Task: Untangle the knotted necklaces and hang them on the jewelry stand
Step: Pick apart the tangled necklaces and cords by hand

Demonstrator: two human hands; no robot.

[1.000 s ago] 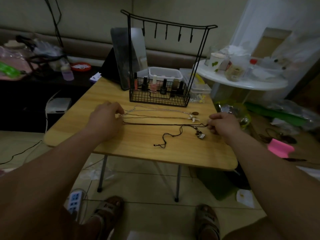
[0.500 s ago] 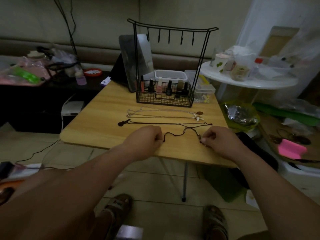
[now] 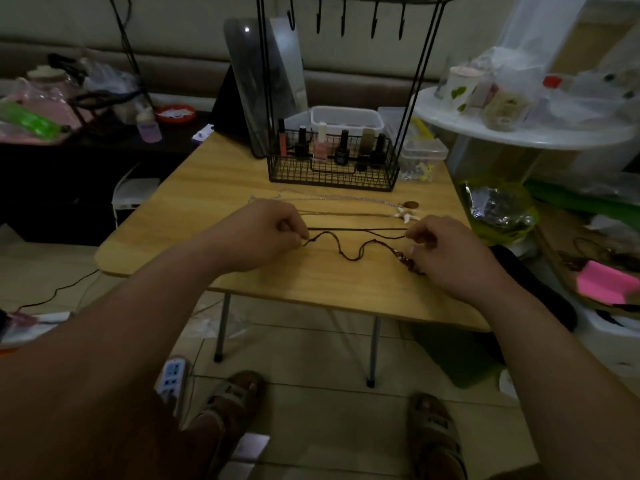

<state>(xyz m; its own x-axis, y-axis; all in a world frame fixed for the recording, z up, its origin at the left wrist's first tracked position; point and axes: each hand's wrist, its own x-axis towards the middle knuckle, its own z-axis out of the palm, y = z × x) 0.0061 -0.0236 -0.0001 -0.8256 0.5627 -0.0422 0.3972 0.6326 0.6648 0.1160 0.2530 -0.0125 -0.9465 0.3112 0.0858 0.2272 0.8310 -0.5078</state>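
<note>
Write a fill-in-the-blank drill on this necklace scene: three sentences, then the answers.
1. The left hand and right hand pinch the dark cord necklace lying on the ____ table.
2. The hooks of the jewelry stand hold ____ necklaces.
3. Nail polish bottles stand in the stand's wire ____.
Missing words: wooden; no; basket.

A dark brown cord necklace (image 3: 356,230) lies on the wooden tabletop (image 3: 311,282), one strand straight and the other slack and wavy, with a small dark pendant (image 3: 406,263) at its right end. The left hand (image 3: 266,233) and right hand (image 3: 446,251) pinch its ends. Just behind it, side by side, lie a pale cord with a white starfish pendant (image 3: 407,215) and a silvery chain with a brown oval pendant (image 3: 411,204). Farther back, the black wire jewelry stand (image 3: 329,173) stands upright, with hooks along its top bar.
</note>
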